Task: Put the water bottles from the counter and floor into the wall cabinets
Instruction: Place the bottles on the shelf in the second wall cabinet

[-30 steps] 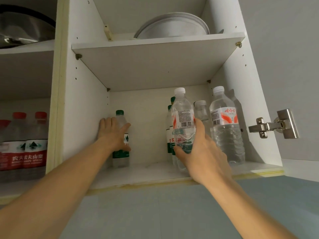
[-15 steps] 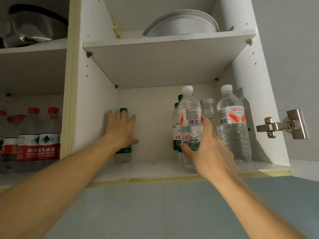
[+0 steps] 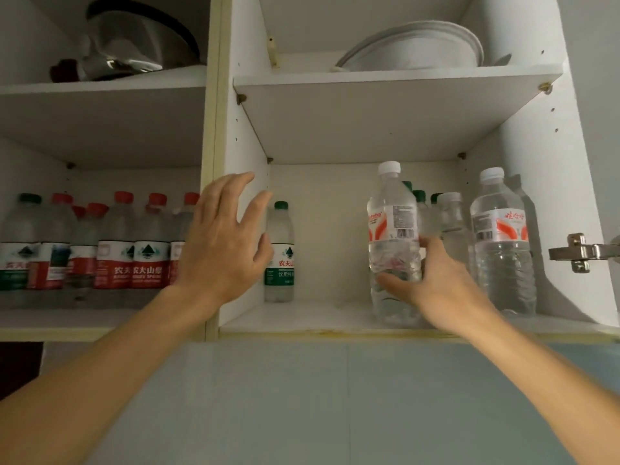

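Fingers (image 3: 396, 283) of right hand (image 3: 436, 283) wrapped low round clear bottle (image 3: 392, 243), steadying on shelf (image 3: 318, 317). Left hand (image 3: 224, 239) spread, empty, beside green-cap bottle (image 3: 280, 253), likely just parked.

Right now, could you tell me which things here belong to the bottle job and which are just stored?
Job:
clear bottle, gripped by right hand
green-capped bottle beside open left hand
red-capped bottles
white-capped bottle

Just stored:
white plates
metal pot
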Demonstrator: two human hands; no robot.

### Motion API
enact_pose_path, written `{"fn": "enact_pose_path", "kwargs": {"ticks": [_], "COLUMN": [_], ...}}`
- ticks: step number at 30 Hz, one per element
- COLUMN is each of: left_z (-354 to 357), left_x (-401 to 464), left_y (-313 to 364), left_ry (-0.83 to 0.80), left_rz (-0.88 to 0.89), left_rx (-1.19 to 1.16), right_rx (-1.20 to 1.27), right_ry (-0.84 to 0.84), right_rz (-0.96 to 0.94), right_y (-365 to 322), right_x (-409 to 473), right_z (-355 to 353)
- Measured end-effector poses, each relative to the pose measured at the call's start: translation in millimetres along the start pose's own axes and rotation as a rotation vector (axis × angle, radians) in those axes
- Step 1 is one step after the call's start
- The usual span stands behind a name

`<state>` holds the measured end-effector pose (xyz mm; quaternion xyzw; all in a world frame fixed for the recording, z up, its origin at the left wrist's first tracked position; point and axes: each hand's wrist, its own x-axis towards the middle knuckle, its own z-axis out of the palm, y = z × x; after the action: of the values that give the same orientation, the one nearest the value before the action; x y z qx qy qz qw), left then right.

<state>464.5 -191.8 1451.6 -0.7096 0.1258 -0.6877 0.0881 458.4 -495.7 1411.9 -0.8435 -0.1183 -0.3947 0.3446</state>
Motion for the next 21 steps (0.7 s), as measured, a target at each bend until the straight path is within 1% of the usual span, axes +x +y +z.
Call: {"fn": "enact_pose_path", "kwargs": {"ticks": [5, 9, 12, 15, 21], "left_z": [4.6, 4.5, 3.8, 4.1, 5.6], "left_x": [-1.8, -4.4, -8.3, -12.0, -12.5], "left_y": [-2.0, -1.9, -1.0, -1.1, -1.1], "left_ry": [0.009, -0.021, -0.007, 0.007, 0.016], "left_rz": [-0.003, -0.008, -0.014, -0.025, -0.029], "left_rx": [-0.026, -0.002, -0.016, -0.034, -0.039], "right_rx": [0.063, 0.123, 0.073, -0.005, -0.038], "right_ry": [-0.151, -0.313, -0.396, -0.445, -0.468], "right_rz": [0.007, 0.079, 0.154, 0.193, 0.25], "right_y": [-30.6, -47.8, -53.7, -55.0, -42.7], "right_x": [20.2, 49.6, 77.3, 103.6, 139.5], "right_z": [24.2, 54.5, 77.7, 99.6, 130.5]}}
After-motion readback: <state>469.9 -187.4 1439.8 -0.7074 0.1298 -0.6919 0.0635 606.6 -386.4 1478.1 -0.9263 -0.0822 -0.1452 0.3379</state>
